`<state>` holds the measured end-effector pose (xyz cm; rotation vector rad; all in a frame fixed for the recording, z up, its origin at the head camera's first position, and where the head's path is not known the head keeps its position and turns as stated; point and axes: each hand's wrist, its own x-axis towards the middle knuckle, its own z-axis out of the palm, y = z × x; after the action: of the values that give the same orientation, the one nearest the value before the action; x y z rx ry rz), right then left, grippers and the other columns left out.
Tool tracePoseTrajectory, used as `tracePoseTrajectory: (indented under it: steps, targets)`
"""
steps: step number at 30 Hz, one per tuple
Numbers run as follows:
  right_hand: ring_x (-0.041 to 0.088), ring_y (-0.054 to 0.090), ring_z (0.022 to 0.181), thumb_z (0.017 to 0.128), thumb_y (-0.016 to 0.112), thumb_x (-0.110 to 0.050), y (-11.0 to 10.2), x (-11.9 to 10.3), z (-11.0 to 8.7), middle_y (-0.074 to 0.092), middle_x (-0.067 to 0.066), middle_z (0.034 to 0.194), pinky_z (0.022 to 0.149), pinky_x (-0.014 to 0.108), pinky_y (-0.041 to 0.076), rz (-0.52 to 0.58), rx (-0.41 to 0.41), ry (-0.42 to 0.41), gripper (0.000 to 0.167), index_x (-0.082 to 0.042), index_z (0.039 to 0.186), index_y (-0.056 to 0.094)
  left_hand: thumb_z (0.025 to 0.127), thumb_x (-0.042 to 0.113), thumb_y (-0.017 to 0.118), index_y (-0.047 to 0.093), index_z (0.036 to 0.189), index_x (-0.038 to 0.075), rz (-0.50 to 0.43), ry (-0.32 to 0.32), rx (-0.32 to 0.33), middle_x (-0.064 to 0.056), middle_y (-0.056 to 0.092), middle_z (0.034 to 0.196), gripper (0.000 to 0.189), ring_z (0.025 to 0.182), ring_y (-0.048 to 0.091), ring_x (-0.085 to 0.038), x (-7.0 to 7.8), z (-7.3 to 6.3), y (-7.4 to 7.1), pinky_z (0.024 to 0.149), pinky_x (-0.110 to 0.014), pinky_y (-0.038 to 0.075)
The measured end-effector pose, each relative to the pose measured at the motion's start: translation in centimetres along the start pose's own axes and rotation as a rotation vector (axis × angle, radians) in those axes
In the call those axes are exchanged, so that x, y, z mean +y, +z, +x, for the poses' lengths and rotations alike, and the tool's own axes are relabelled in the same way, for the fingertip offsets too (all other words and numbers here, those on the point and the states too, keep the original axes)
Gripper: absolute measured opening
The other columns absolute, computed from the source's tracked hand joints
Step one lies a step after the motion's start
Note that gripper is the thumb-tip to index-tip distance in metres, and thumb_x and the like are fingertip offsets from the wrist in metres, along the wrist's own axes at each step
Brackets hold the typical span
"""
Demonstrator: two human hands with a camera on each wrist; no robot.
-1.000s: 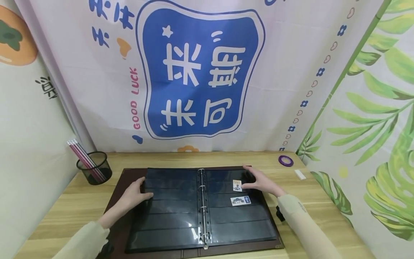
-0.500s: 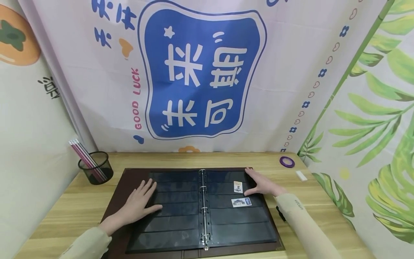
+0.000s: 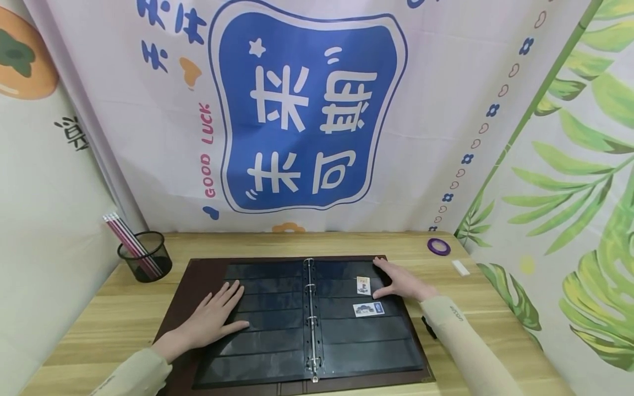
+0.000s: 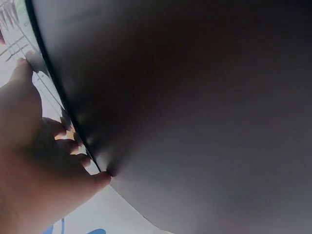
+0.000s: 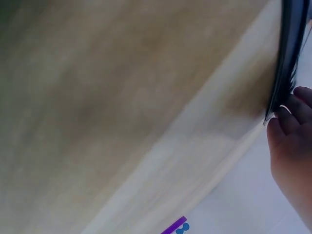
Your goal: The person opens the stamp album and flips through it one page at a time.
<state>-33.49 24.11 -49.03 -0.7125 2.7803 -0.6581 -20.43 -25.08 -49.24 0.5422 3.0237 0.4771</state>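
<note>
A stamp album (image 3: 170,308) with a dark brown cover lies spread on the table, black pocket pages on both sides of its metal rings (image 3: 311,308). My left hand (image 3: 210,319) rests on the outer part of the left page (image 3: 272,341), fingers extended and thumb apart. At the upper right edge, my right hand (image 3: 402,280) touches the right page (image 3: 366,352) with its thumb and fingers spread. Two stamps sit in the right page: an upright one (image 3: 364,285) close to my right thumb and a wider one (image 3: 369,309) below it. The right wrist view shows fingers (image 5: 287,122) at the album's edge.
A black mesh pen cup (image 3: 148,264) holding several pencils stands at the back left of the wooden table (image 3: 89,308). At the back right lie a purple ring (image 3: 438,247) and a small white block (image 3: 460,268). A printed cloth hangs behind the table.
My left hand has moved from the left page's outer edge onto the page, its fingers straightening. My right thumb has shifted slightly down and away from the upright stamp.
</note>
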Motion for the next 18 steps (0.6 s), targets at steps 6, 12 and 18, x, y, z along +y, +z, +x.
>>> tracePoseTrajectory:
  steps: [6, 12, 18]
  targets:
    - [0.045, 0.035, 0.144, 0.075, 0.081, -0.053, 0.1, -0.1, 0.1, 0.035, 0.023, 0.158, 0.116, 0.059, 0.032, 0.006, 0.039, -0.028, 0.106, -0.003, 0.154, 0.033, 0.09, 0.065, 0.055, 0.034, 0.154, 0.004, -0.004, 0.001, 0.008, -0.021, 0.027, 0.162, 0.091, 0.149, 0.024, -0.047, 0.0, -0.1, 0.0, 0.111, -0.073, 0.023]
    - [0.048, 0.034, 0.143, 0.072, 0.083, -0.055, -0.3, -0.6, -0.3, 0.04, 0.024, 0.155, 0.113, 0.064, 0.032, -0.025, 0.067, -0.014, 0.105, -0.004, 0.152, 0.038, 0.09, 0.065, 0.055, 0.034, 0.154, 0.004, 0.002, 0.005, 0.012, -0.022, 0.027, 0.162, 0.091, 0.148, 0.025, -0.047, 0.0, -0.2, 0.1, 0.111, -0.073, 0.024]
    - [0.047, 0.041, 0.138, 0.074, 0.082, -0.054, -1.0, -1.0, -0.7, 0.046, 0.024, 0.15, 0.111, 0.063, 0.036, -0.042, 0.08, -0.045, 0.101, -0.003, 0.151, 0.04, 0.09, 0.066, 0.055, 0.034, 0.154, 0.004, 0.008, 0.001, 0.013, -0.021, 0.028, 0.162, 0.091, 0.148, 0.025, -0.047, 0.1, -0.1, 0.0, 0.111, -0.073, 0.024]
